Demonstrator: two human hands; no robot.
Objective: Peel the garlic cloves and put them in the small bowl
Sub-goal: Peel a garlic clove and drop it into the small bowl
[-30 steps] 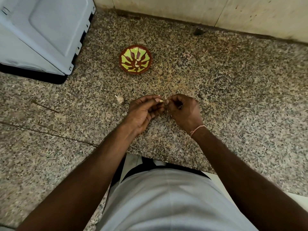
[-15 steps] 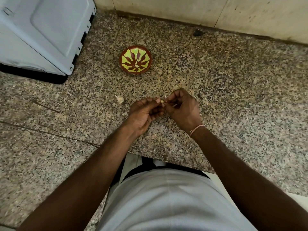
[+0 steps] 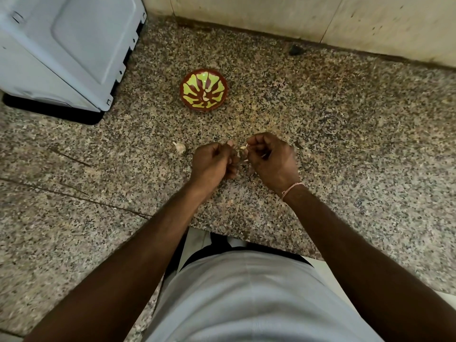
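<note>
To the left of the small bowl, at the far edge of the speckled stone bench, a pale grey appliance is standing, well apart from the work. Nearer the person than the bowl and a little to its left, a loose garlic clove is lying on the bench with its skin on, just beside the left hand. That hand is curling its fingers inward, and whether it is gripping anything cannot be told, since the fingers are hiding the palm. Directly below the bowl, between the two hands, a small pale piece of garlic is showing, and the right hand, which is wearing a thin thread at the wrist, is pinching it at the fingertips. The bowl itself is sitting upright, and at least one pale peeled piece appears to be lying in it near the centre. The step in hand seems to be the peeling of this clove, with the skin being picked away above the bench. The next move is likely calling for the last skin to come off, then a short reach forward to drop the clove into the bowl, and after that the loose clove is waiting.
</note>
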